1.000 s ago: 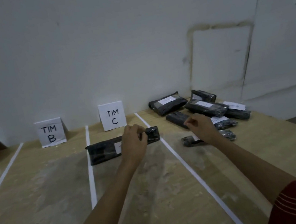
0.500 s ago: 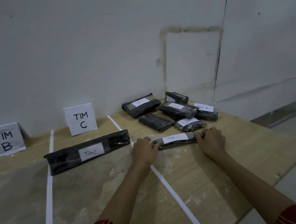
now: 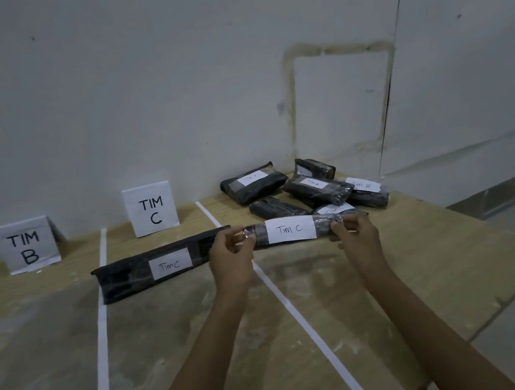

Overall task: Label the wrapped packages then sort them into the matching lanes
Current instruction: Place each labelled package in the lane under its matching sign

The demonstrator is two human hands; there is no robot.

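A slim black wrapped package (image 3: 291, 230) with a white label reading "Tim C" is held up above the table by its two ends. My left hand (image 3: 230, 259) pinches its left end and my right hand (image 3: 355, 235) grips its right end. A longer black package (image 3: 159, 264), also labelled "Tim C", lies flat in the lane in front of the TIM C sign (image 3: 151, 209). Several more labelled black packages (image 3: 311, 186) sit piled at the back right of the table.
A TIM B sign (image 3: 27, 246) stands at the back left. White tape lines (image 3: 101, 335) (image 3: 301, 315) mark the lanes on the wooden table (image 3: 425, 256). The table's right edge drops to a pale floor, and a white wall runs close behind.
Both hands left the long package in lane C, took the slim "Tim C" package by its ends to the right of the tape, and lifted it off the table.
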